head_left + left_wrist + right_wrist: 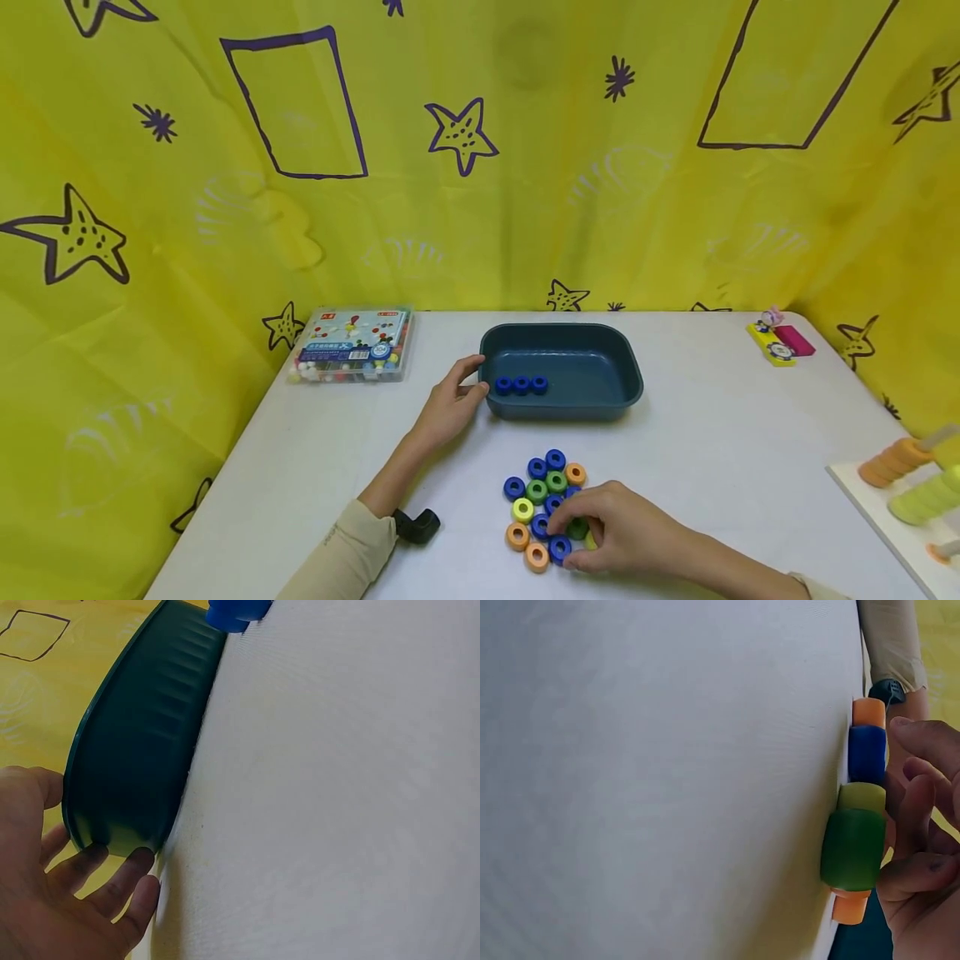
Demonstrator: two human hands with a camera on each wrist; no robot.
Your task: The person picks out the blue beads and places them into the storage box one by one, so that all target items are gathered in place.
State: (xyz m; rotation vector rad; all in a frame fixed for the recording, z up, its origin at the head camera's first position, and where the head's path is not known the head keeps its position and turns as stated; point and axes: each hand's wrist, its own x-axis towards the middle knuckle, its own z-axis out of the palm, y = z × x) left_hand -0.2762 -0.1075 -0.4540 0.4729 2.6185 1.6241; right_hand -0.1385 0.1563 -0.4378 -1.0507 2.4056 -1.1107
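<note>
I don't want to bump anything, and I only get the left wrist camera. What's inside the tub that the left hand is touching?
Observer: Three blue rings sit in a row inside the tub.
Operator: Okay! Where's the right hand?
Observer: It's at the loose rings on the table, on the person's side of the tub.
Operator: Are those all blue too?
Observer: No, there are green, yellow and orange ones among the blue.
</note>
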